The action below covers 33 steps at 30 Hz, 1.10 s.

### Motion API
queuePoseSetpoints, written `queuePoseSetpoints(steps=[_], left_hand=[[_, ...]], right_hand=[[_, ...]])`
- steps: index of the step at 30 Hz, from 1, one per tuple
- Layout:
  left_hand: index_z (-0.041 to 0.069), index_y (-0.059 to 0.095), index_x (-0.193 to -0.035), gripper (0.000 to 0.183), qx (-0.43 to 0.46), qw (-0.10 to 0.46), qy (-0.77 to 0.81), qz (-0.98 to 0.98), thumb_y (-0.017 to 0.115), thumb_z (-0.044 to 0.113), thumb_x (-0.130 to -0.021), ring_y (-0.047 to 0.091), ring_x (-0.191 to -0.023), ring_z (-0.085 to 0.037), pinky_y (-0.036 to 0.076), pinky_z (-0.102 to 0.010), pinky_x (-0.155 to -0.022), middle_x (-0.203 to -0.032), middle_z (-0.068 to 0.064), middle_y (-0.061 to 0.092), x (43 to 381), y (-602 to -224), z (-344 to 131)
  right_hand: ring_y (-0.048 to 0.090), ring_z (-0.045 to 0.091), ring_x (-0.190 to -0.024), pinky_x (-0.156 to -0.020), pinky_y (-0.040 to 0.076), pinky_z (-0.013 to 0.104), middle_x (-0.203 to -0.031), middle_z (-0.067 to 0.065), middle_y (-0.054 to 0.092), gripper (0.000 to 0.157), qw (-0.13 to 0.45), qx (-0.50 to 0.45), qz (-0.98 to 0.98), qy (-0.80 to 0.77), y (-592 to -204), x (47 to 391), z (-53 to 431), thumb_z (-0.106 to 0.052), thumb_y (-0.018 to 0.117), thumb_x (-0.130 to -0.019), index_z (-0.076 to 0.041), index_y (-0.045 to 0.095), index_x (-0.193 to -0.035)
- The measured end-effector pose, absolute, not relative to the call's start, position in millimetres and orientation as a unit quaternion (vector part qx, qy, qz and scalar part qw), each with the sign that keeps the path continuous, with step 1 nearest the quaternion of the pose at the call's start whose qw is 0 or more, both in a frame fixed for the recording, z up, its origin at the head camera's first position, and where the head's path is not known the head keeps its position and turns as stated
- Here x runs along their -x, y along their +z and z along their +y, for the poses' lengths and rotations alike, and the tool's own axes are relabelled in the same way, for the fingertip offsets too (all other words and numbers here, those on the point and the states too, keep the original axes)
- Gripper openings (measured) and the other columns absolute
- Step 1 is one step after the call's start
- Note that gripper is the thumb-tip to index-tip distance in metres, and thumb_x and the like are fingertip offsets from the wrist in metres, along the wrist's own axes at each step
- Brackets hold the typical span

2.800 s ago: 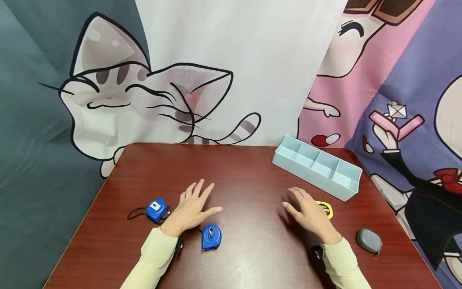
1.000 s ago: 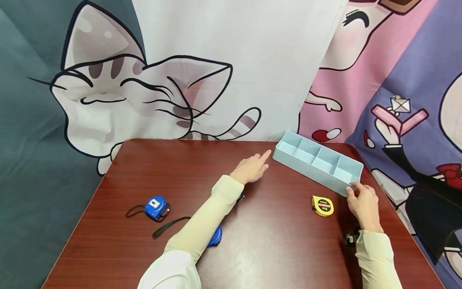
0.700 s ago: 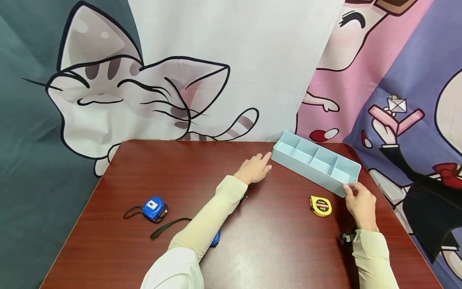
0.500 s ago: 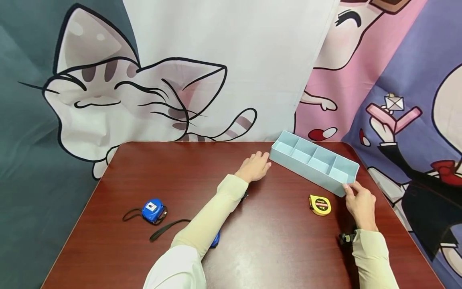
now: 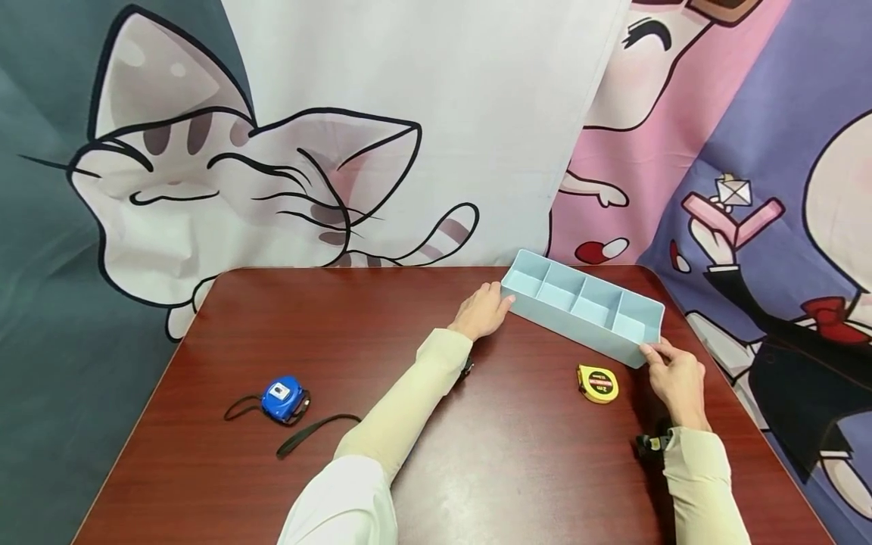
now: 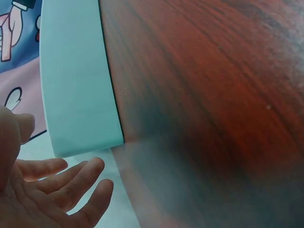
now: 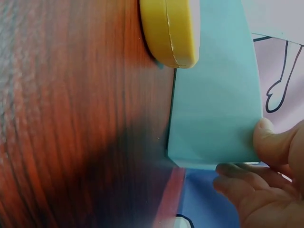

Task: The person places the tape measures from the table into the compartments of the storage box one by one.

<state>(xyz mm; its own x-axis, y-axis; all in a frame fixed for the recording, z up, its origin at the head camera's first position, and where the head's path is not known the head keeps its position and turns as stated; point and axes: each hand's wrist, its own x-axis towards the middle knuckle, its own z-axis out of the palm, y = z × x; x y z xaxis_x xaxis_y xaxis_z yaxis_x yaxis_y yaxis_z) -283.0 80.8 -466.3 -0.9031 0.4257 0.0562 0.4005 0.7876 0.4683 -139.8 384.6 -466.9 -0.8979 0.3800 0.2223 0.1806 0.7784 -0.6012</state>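
Flanking the box (image 5: 572, 324), right of the frame's middle, are two hands. The left hand (image 5: 482, 312), at its upper-left end, has loosely bent, spread fingers that grip nothing; whether they touch the box is unclear. From them the box runs rightward, its long axis sloping to the lower right. There the right hand (image 5: 680, 382) is the nearer, thumb at the rim, pinching that end. On the brown table (image 5: 518, 446) lie a blue tape measure (image 5: 282, 399) at lower left, a strap (image 5: 303, 436) meeting the left sleeve (image 5: 403, 412), and a yellow tape measure (image 5: 598, 384) just below the box's right part. A printed backdrop (image 5: 511, 113) fills the upper frame.
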Motion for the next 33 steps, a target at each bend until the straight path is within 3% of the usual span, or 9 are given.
queuePoseSetpoints(steps=[9,16,18,20,22,24,30,33], left_hand=[[0.003,0.048,-0.125,0.052,-0.164,0.039,0.352,0.92,0.035,0.045,-0.097,0.056,-0.102,-0.023,0.046,-0.037,-0.084,-0.112,-0.01,0.058,279,-468,71],[0.008,0.057,-0.1,0.037,-0.131,0.05,0.449,0.883,0.039,0.04,-0.097,0.054,-0.081,-0.018,0.044,-0.031,-0.074,-0.085,-0.004,0.058,276,-469,62],[0.009,0.059,-0.094,0.038,-0.123,0.053,0.456,0.88,0.039,0.041,-0.097,0.053,-0.079,-0.017,0.044,-0.031,-0.072,-0.081,-0.002,0.056,277,-470,58],[0.008,0.061,-0.09,0.04,-0.114,0.06,0.464,0.876,0.041,0.042,-0.096,0.051,-0.077,-0.017,0.043,-0.031,-0.071,-0.077,-0.002,0.055,277,-470,55],[0.01,0.061,-0.086,0.039,-0.106,0.06,0.469,0.875,0.042,0.042,-0.095,0.05,-0.078,-0.018,0.042,-0.032,-0.072,-0.076,-0.002,0.055,278,-470,53],[0.009,0.06,-0.084,0.038,-0.093,0.059,0.478,0.872,0.044,0.042,-0.095,0.05,-0.078,-0.019,0.041,-0.033,-0.071,-0.076,-0.003,0.055,279,-469,51],[0.011,0.058,-0.103,0.036,-0.061,0.041,0.489,0.869,0.05,0.043,-0.091,0.054,-0.086,-0.018,0.044,-0.034,-0.074,-0.085,-0.001,0.061,279,-473,48],[0.009,0.059,-0.117,0.042,-0.067,0.029,0.488,0.87,0.052,0.041,-0.091,0.057,-0.093,-0.018,0.046,-0.034,-0.079,-0.093,-0.004,0.066,278,-474,46]], right_hand=[[0.044,0.051,-0.113,-0.091,0.032,0.057,-0.126,0.021,0.051,0.037,0.164,0.121,-0.933,0.297,-469,141,385,-0.031,0.056,-0.091,0.001,0.066,-0.106],[0.044,0.046,-0.116,-0.092,0.034,0.054,-0.127,0.02,0.051,0.043,0.162,0.118,-0.921,0.333,-472,143,384,-0.036,0.055,-0.091,0.001,0.064,-0.111],[0.051,0.036,-0.114,-0.091,0.04,0.042,-0.123,0.019,0.055,0.043,0.168,0.128,-0.916,0.34,-473,145,383,-0.036,0.055,-0.091,0.0,0.064,-0.112],[0.058,0.016,-0.106,-0.085,0.044,0.025,-0.119,0.021,0.057,0.041,0.175,0.129,-0.907,0.36,-475,147,384,-0.034,0.055,-0.091,-0.002,0.063,-0.115],[0.058,-0.001,-0.093,-0.075,0.044,0.011,-0.118,0.023,0.058,0.04,0.182,0.123,-0.891,0.398,-479,151,385,-0.03,0.057,-0.09,-0.002,0.06,-0.119],[0.055,-0.012,-0.085,-0.069,0.043,0.005,-0.119,0.023,0.058,0.043,0.181,0.111,-0.87,0.445,-484,155,389,-0.028,0.059,-0.09,-0.003,0.055,-0.124],[0.059,-0.007,-0.087,-0.07,0.048,0.012,-0.124,0.005,0.057,0.06,0.146,0.134,-0.795,0.573,-501,166,398,-0.031,0.065,-0.085,-0.004,0.045,-0.134],[0.062,-0.002,-0.09,-0.071,0.049,0.015,-0.122,0.006,0.059,0.06,0.131,0.133,-0.755,0.629,-510,171,403,-0.027,0.068,-0.083,-0.003,0.047,-0.133]])
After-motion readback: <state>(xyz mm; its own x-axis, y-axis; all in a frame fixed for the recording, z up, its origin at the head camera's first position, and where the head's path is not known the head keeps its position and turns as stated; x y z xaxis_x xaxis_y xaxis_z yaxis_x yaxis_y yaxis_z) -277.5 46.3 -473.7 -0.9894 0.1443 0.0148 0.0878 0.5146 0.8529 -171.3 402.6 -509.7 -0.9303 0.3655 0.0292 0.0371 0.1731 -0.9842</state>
